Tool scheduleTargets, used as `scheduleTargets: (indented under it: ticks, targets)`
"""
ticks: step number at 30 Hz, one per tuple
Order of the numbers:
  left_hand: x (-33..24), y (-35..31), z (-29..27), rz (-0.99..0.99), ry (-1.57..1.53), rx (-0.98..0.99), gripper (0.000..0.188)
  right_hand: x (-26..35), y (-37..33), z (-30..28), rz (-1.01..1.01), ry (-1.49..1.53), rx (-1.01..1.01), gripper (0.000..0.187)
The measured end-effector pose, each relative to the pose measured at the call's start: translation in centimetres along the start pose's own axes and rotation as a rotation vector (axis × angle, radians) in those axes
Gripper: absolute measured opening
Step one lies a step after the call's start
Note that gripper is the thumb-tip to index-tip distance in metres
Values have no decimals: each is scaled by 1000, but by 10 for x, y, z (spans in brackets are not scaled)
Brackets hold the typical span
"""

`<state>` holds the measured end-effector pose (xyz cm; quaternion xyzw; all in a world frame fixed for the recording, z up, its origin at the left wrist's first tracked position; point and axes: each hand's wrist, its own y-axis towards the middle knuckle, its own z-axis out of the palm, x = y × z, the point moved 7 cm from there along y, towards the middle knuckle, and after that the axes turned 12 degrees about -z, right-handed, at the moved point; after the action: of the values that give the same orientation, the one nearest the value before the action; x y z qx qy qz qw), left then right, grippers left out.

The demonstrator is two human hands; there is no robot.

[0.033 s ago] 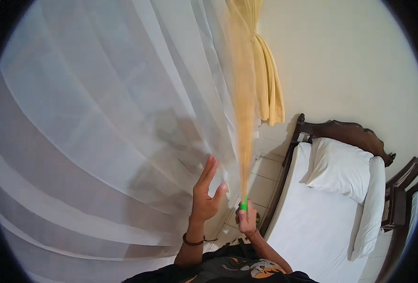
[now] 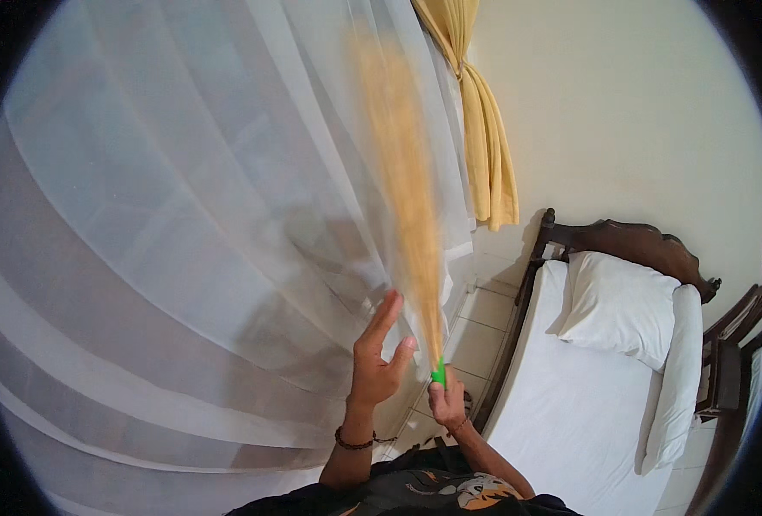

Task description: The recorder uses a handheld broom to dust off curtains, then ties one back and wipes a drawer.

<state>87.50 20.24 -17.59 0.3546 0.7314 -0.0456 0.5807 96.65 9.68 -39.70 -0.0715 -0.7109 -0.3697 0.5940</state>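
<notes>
My right hand (image 2: 447, 402) is wrapped around the green handle of a stick broom (image 2: 405, 163). The broom's long straw-coloured bristles point up and away, blurred by motion, in front of the white sheer curtain (image 2: 183, 232). Whether the bristles press on the cloth I cannot tell. My left hand (image 2: 376, 365) is raised beside the broom, fingers stretched and thumb apart, with nothing in it. It stands close to the curtain's lower folds. A dark beaded bracelet (image 2: 352, 440) circles my left wrist.
A yellow curtain (image 2: 484, 146) hangs tied at the far side against the cream wall (image 2: 622, 112). To the right stands a bed with a dark wooden headboard (image 2: 630, 241), white sheet (image 2: 561, 404), pillow (image 2: 622, 305) and bolster (image 2: 675, 387). Pale floor tiles (image 2: 477, 340) show between bed and curtain.
The broom's bristle end has swung left, from in front of the yellow curtain to the white one. My left hand has barely moved.
</notes>
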Motion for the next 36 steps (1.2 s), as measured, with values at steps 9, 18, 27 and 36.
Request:
scheduleTargets:
  ticks: [9,18,27,36]
  targets:
    - [-21,-64,-44,51,122,-135,52,-51,-88,-8,89,151,-69,47]
    - [-43,-56,-74,156,152,-360,59,76,47,55,-202,-92,77,39]
    - [-32,-81,-105,31,248,-521,60,-1,-81,12,-30,335,68,52]
    - [-105,-115,-92,486,268,-860,30,202,98,94,-401,163,269,38]
